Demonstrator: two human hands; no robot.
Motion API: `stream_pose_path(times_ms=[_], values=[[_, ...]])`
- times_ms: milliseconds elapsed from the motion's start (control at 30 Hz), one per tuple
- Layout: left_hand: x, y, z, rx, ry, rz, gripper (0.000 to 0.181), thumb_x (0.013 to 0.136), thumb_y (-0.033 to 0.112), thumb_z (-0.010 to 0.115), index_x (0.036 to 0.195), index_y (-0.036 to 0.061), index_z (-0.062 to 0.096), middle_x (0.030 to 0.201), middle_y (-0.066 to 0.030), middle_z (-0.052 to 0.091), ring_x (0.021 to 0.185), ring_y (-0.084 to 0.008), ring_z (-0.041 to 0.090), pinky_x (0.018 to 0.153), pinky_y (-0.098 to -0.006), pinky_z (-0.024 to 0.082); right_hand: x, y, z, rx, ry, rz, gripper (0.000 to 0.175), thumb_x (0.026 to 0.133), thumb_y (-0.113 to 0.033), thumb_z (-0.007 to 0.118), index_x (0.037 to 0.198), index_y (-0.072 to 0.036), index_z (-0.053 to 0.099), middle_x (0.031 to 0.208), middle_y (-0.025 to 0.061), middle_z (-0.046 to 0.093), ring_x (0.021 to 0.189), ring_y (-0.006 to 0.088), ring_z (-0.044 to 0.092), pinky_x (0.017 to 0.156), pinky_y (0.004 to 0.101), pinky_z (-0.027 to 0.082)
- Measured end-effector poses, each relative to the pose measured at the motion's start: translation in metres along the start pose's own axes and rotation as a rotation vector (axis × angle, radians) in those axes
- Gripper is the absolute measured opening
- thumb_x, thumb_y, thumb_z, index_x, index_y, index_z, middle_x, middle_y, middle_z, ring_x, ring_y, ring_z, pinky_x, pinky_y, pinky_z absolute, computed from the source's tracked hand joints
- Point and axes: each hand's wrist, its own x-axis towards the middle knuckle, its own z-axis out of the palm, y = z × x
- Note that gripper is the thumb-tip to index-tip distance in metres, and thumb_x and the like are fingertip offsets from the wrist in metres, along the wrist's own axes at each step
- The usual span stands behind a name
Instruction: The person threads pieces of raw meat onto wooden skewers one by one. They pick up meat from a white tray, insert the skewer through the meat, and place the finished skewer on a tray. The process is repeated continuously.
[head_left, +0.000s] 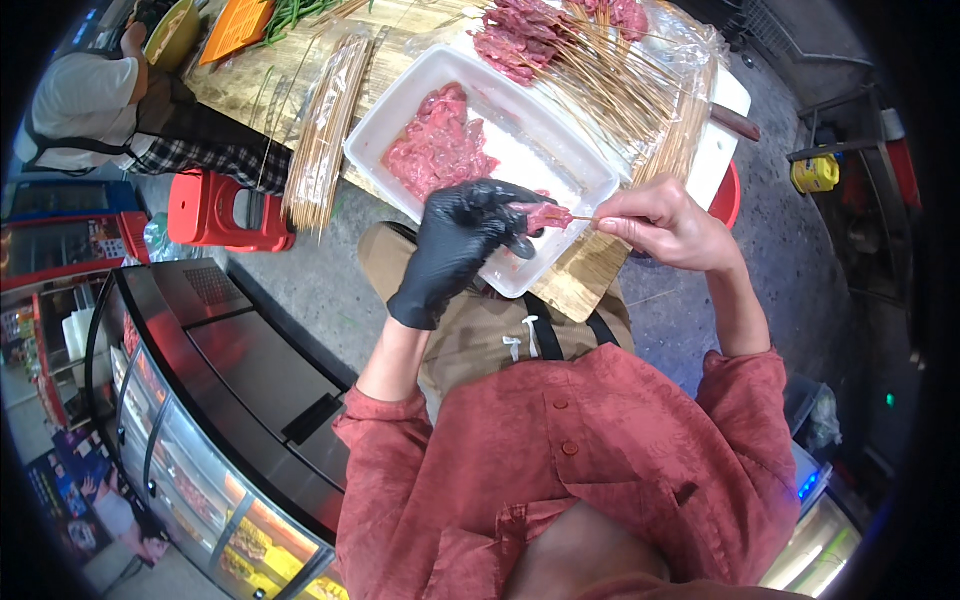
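Observation:
My left hand (469, 240), in a black glove, grips a piece of raw red meat (547, 217) over the near side of a white plastic tub (360, 144). A thin wooden skewer (583, 218) runs into that meat. Its other end is pinched between thumb and finger of my bare right hand (671, 225), just beyond the tub's right corner. Sliced raw meat (439, 146) lies heaped in the tub's left part. Behind the tub, skewers loaded with meat (517, 37) lie piled, their bare sticks pointing right and towards me.
Bundled skewers in clear plastic (328, 135) lie left of the tub, others (686, 112) to the right beside a knife handle (735, 122). An orange plastic tray (234, 28) and green vegetables stand far left. A person (90, 105) is near a red stool (196, 210). A glass display case is at lower left.

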Motion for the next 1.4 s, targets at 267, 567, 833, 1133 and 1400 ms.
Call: stream_pose_path(times_ms=[267,567,833,1133,1400], values=[[-0.001,0.002,0.002,0.074,-0.082,0.041,0.022,0.086,-0.001,0.060,0.106,-0.0061,0.064,0.101,-0.0113,0.069,0.076,-0.0143,0.067,0.068,-0.0253,0.053,-0.002,0.001,0.005,-0.031,0.034,-0.049,0.015,0.088,-0.010,0.062,0.092,0.004,0.065,0.071,0.0160,0.064,0.062,0.0241,0.063,0.057,0.0329,0.046],[-0.003,0.014,-0.014,-0.003,-0.097,0.096,0.023,0.088,0.009,0.060,0.106,-0.0053,0.065,0.106,-0.0122,0.068,0.080,-0.0125,0.064,0.071,-0.0271,0.054,-0.003,-0.004,0.001,-0.208,0.038,-0.132,0.008,0.084,-0.001,0.062,0.089,0.006,0.063,0.072,0.0169,0.063,0.062,0.0311,0.062,0.056,0.0355,0.046],[-0.003,0.010,-0.004,0.128,-0.029,0.112,0.023,0.089,0.012,0.062,0.105,-0.0035,0.067,0.103,-0.0084,0.069,0.079,-0.0080,0.060,0.072,-0.0236,0.051,0.002,-0.004,0.009,-0.258,0.118,-0.194,0.010,0.085,-0.005,0.061,0.090,0.003,0.062,0.065,0.0180,0.056,0.056,0.0317,0.057,0.051,0.0374,0.042],[-0.007,0.006,-0.001,-0.042,-0.020,0.115,0.022,0.087,0.012,0.064,0.104,-0.0029,0.068,0.100,-0.0076,0.070,0.078,-0.0077,0.059,0.071,-0.0234,0.050,-0.007,0.001,0.024,-0.045,0.181,-0.073,0.011,0.086,-0.007,0.062,0.092,0.003,0.066,0.069,0.0146,0.063,0.059,0.0230,0.062,0.054,0.0306,0.046],[-0.017,0.018,0.002,0.041,-0.035,0.140,0.023,0.083,0.008,0.064,0.101,-0.0063,0.065,0.102,-0.0146,0.069,0.091,-0.0172,0.066,0.078,-0.0283,0.053,-0.009,-0.001,0.026,-0.064,0.172,-0.095,0.011,0.086,-0.005,0.063,0.092,0.004,0.066,0.071,0.0146,0.064,0.061,0.0226,0.063,0.055,0.0305,0.047]])
